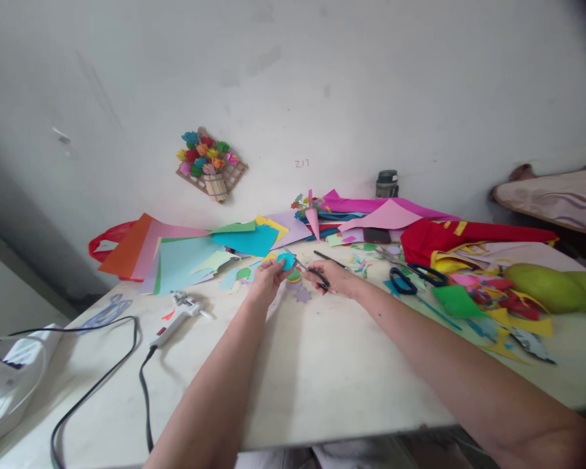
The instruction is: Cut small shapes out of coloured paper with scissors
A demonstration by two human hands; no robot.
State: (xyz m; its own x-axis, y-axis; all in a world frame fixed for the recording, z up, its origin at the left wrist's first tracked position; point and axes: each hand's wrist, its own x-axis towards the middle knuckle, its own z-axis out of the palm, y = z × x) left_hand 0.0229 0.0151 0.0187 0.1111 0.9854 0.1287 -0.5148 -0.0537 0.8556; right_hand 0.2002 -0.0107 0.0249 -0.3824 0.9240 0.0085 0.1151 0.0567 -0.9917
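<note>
My left hand (pixel 269 279) is closed on a small blue piece of paper (pixel 286 261), pinched at its edge above the table. In my right hand (pixel 336 279) is a pair of scissors (pixel 318 279) with dark handles, fingers wrapped round the grips. Its blades point left and lie right at the blue paper; whether they are parted I cannot tell. Below the hands lie cut paper shapes, among them a greyish purple flower shape (pixel 301 293) and a green piece (pixel 243 273). A dark pen-like stick (pixel 331 259) lies just behind my right hand.
A white glue gun (pixel 173 324) with a black cord lies at left, near a power strip (pixel 29 355). Coloured sheets (pixel 185 257) spread along the back. Larger scissors (pixel 410 272), paper scraps (pixel 459 301) and a green rounded object (pixel 542 286) are at right.
</note>
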